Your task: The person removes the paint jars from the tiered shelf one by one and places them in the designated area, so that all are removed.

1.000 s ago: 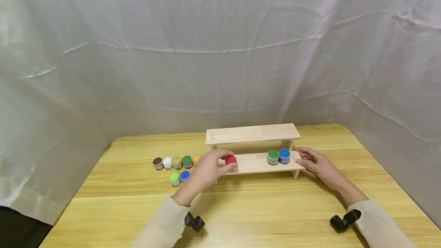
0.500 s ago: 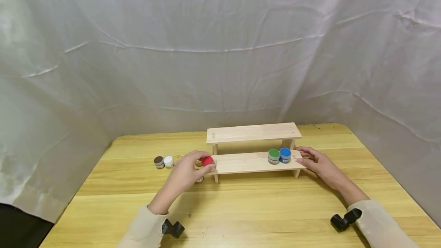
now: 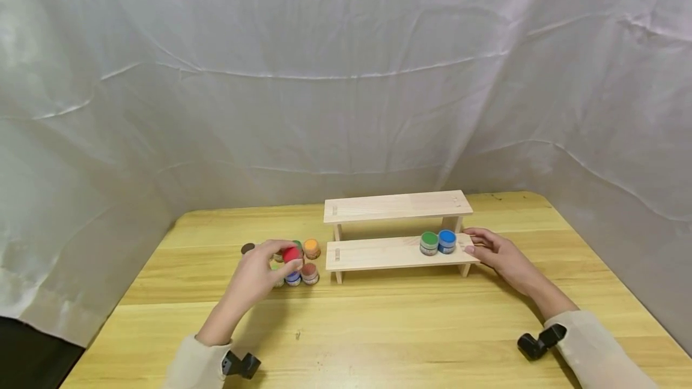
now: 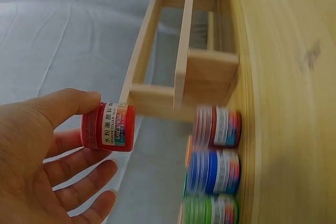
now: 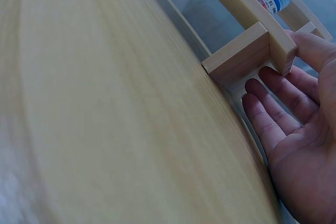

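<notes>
My left hand [image 3: 251, 278] pinches a red-lidded gouache paint jar [image 4: 108, 127] between thumb and fingers, holding it above the other jars on the table. In the left wrist view, a brownish-red jar [image 4: 218, 126], a blue jar [image 4: 214, 171] and a light green jar [image 4: 210, 210] stand below it. At the right end of the two-tier wooden shelf [image 3: 378, 255], my right hand [image 3: 500, 260] holds the lower board, thumb on top and fingers around the end. A green jar [image 3: 429, 244] and a blue-lidded jar [image 3: 447, 242] stand side by side on that board.
Left of the shelf, an orange jar [image 3: 312, 248] and a dark brown jar [image 3: 247, 248] stand on the wooden table [image 3: 378, 329]. My left hand partly hides several jars there. A grey cloth [image 3: 346, 77] hangs behind the table.
My left hand has lifted the red jar off the lower board's left part and carried it left over the jars on the table. The right hand stays at the shelf end.
</notes>
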Available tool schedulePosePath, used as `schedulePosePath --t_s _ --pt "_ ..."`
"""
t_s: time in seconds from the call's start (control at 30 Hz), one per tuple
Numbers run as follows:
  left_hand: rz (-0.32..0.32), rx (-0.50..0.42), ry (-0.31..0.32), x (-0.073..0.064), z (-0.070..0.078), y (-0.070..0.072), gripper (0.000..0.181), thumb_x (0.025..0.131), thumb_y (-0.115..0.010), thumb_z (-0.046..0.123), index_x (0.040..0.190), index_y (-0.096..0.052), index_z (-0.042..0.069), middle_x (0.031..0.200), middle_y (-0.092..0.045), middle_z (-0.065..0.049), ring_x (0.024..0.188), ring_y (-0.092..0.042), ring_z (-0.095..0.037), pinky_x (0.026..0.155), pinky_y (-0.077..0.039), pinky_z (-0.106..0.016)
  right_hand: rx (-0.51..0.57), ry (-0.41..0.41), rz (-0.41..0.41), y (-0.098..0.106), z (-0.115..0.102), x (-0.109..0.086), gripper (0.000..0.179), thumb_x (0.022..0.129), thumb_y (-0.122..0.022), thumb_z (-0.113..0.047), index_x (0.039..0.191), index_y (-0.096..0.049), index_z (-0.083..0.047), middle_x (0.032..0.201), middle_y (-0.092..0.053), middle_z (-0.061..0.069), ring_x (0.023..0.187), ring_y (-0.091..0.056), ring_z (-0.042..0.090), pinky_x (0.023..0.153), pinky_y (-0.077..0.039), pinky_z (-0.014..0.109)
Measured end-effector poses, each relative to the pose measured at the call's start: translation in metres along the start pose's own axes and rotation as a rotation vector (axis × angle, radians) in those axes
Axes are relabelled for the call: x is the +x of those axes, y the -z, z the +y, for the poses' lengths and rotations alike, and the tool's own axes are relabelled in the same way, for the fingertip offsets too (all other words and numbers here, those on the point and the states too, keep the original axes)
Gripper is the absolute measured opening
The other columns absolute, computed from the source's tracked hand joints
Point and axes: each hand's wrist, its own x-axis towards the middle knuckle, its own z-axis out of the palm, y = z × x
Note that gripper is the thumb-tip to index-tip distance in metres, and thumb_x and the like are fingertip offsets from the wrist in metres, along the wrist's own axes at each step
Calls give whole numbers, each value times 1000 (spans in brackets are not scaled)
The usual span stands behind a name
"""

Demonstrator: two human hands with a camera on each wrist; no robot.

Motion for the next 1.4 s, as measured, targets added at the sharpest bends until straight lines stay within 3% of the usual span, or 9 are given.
schedulePosePath --t_s 0.17,0.47,0.7,0.9,1.17,1.4 --pt "11 27 10 -6 -15 10 37 86 -77 32 116 -70 11 106 -68 -3 94 -63 -22 79 -53 -44 2 1 1 -1 -1 0 57 99 -61 -24 144 -40 2 129 -51 25 104 -53 0 85 -46 14" --pt "-34 38 42 -11 -35 27 41 89 -74 32 121 -67 8 114 -67 -9 98 -63 -33 79 -53 -49 1 -14 -2 -1 -2 -1 58 99 -61 -25 145 -39 2 130 -51 26 105 -54 1 85 -47 15" --pt "-65 52 58 -11 -48 35 40 87 -76 29 118 -68 5 111 -68 -10 96 -62 -30 81 -51 -49 2 -17 -4 -1 -2 -1 58 98 -61 -25 145 -39 1 130 -51 26 104 -55 3 85 -48 16" --pt "-114 59 86 -12 -57 38 42 87 -76 31 118 -68 4 109 -68 -12 97 -62 -33 82 -51 -52 8 -15 0 -1 -2 -1 58 98 -62 -25 145 -39 1 129 -51 26 104 -55 2 85 -48 16" --pt "-120 56 100 -13 -67 39 39 87 -75 33 115 -69 6 104 -68 -6 98 -62 -30 85 -50 -52 28 -6 -5 0 -1 0 57 99 -61 -23 144 -39 2 129 -51 26 103 -56 2 85 -48 16" --pt "-161 53 129 -13 -75 35 38 85 -77 34 113 -70 8 102 -69 -5 96 -62 -32 80 -51 -52 33 0 -10 0 -1 -1 57 99 -61 -23 144 -39 2 129 -51 26 103 -56 3 85 -48 16"
